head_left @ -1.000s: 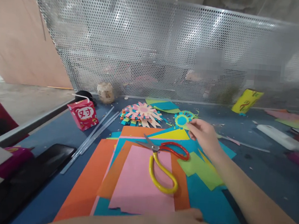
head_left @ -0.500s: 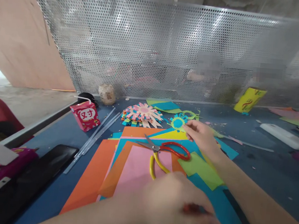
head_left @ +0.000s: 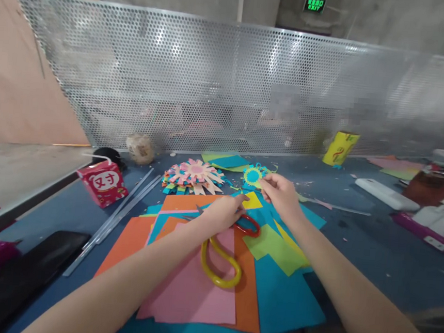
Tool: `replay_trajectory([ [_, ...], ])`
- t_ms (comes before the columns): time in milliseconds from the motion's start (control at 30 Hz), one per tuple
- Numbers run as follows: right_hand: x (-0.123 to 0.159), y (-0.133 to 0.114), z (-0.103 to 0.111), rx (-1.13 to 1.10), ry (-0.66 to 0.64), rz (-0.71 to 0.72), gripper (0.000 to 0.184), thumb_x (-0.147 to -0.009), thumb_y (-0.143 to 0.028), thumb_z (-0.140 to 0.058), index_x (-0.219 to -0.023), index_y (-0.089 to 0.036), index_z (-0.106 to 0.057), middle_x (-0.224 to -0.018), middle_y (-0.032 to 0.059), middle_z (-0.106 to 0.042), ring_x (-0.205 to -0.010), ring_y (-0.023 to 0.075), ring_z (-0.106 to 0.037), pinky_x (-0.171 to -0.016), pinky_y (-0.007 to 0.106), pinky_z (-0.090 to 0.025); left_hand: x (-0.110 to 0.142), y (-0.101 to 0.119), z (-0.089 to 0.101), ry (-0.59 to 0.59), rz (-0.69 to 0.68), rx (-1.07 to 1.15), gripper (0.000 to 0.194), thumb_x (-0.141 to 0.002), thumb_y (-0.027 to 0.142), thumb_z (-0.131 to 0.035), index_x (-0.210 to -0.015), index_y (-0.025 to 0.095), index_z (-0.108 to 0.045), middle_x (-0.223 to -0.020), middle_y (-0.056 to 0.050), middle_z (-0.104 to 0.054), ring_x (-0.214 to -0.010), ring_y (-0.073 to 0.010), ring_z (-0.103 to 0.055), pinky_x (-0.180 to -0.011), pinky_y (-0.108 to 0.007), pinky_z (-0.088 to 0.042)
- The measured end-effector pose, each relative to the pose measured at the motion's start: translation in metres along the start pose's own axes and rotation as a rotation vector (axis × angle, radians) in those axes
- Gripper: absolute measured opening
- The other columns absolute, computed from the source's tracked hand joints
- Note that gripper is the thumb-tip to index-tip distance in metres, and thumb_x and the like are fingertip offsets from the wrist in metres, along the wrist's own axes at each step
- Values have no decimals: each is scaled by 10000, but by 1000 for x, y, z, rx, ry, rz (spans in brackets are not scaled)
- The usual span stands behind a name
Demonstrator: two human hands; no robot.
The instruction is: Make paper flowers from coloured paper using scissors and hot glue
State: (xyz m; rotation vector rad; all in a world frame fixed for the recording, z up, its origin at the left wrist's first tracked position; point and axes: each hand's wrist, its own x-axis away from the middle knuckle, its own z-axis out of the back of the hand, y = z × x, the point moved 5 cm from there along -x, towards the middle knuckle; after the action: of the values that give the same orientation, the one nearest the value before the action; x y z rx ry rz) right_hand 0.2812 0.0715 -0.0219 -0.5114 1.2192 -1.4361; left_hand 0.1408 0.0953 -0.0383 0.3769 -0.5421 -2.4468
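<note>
My right hand (head_left: 281, 195) pinches the edge of a round paper flower (head_left: 253, 175), blue in the middle with a light green fringe and blue strips behind. My left hand (head_left: 223, 212) hangs over the scissors, just left of the flower and apart from it. Its fingers are curled together; whatever they hold, if anything, is hidden. The scissors (head_left: 220, 272), with one yellow and one red handle, lie on a pink sheet (head_left: 194, 304), their pivot covered by my left hand. Finished-looking fringed paper flowers (head_left: 196, 173) in pink, blue and orange lie stacked behind.
Orange paper (head_left: 122, 246), blue paper (head_left: 284, 296) and green paper (head_left: 277, 246) spread beneath my arms. Clear sticks (head_left: 125, 210), a red drink carton (head_left: 104, 182) and a black phone (head_left: 51, 255) are at left. A yellow roll (head_left: 340, 148) stands near the perforated metal screen (head_left: 214, 83).
My left hand has risen from the near edge of the papers to above the scissors, close to the flower. The right hand keeps its pinch on the flower. The camera view has shifted.
</note>
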Motion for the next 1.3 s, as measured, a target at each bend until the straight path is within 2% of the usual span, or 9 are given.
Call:
replay_trajectory([
  [233, -5, 1, 3, 22, 15, 29, 249, -900, -337, -504, -1025, -124, -534, -925, 45, -554, -751, 132, -557, -652, 291, -502, -14, -1, -2, -98, -108, -120, 291, -864, 298, -500, -1117, 156, -518, -1098, -83, -562, -931, -190, -574, -796, -396, -492],
  [500, 11, -35, 8, 56, 75, 263, 167, -872, -292, -547, -864, -126, -557, -815, 12, -559, -713, 117, -543, -675, 288, -481, -12, -3, 6, -109, -169, -133, 306, -873, 285, -485, -1152, 158, -503, -1078, -81, -577, -961, -202, -571, -837, -430, -473],
  [633, 15, -42, 11, 47, 121, 301, 146, -851, -263, -564, -801, -128, -541, -735, -9, -537, -649, 103, -515, -628, 261, -458, -12, -6, 5, -117, -176, -100, 346, -877, 231, -474, -1217, 164, -459, -1087, -84, -593, -1020, -214, -558, -876, -446, -449],
  [767, 13, -37, 12, 69, 142, 284, 159, -857, -275, -559, -808, -126, -538, -738, -10, -529, -618, 92, -497, -590, 241, -450, -11, -8, 5, -160, -174, -44, 495, -848, 111, -460, -1322, 203, -349, -1077, -55, -657, -1047, -182, -572, -916, -347, -421],
  [867, 11, -34, 10, 97, 128, 281, 181, -864, -294, -555, -803, -124, -543, -743, -7, -537, -636, 97, -512, -616, 255, -460, -8, -8, 7, -206, -182, 12, 619, -809, 178, -553, -1361, 222, -277, -1109, -36, -654, -1044, -152, -586, -890, -253, -426],
  [967, 10, -33, 8, 116, 112, 282, 191, -871, -305, -547, -811, -124, -548, -753, -3, -545, -661, 105, -527, -639, 268, -468, -5, -10, 10, -216, -176, 38, 722, -775, 239, -610, -1382, 227, -219, -1126, -37, -645, -1070, -153, -573, -879, -236, -423],
  [1067, 11, -33, 8, 126, 103, 280, 190, -872, -304, -545, -813, -124, -549, -758, -1, -546, -660, 104, -527, -631, 264, -469, -3, -16, 15, -207, -147, 26, 694, -777, 207, -592, -1374, 255, -241, -1102, -18, -658, -1051, -169, -584, -868, -256, -424],
  [1167, 11, -33, 9, 134, 105, 276, 194, -871, -304, -546, -795, -126, -544, -728, -9, -534, -638, 98, -516, -611, 252, -461, -1, -25, 25, -157, -83, -5, 598, -791, 156, -535, -1343, 243, -319, -1022, -18, -690, -988, -211, -611, -869, -327, -419],
  [1300, 11, -32, 9, 144, 115, 270, 196, -869, -300, -548, -782, -125, -538, -690, -22, -514, -583, 83, -486, -562, 227, -440, 1, -22, 29, -69, -44, 13, 583, -797, 214, -549, -1334, 235, -322, -1080, -23, -665, -1089, -247, -543, -960, -408, -340],
])
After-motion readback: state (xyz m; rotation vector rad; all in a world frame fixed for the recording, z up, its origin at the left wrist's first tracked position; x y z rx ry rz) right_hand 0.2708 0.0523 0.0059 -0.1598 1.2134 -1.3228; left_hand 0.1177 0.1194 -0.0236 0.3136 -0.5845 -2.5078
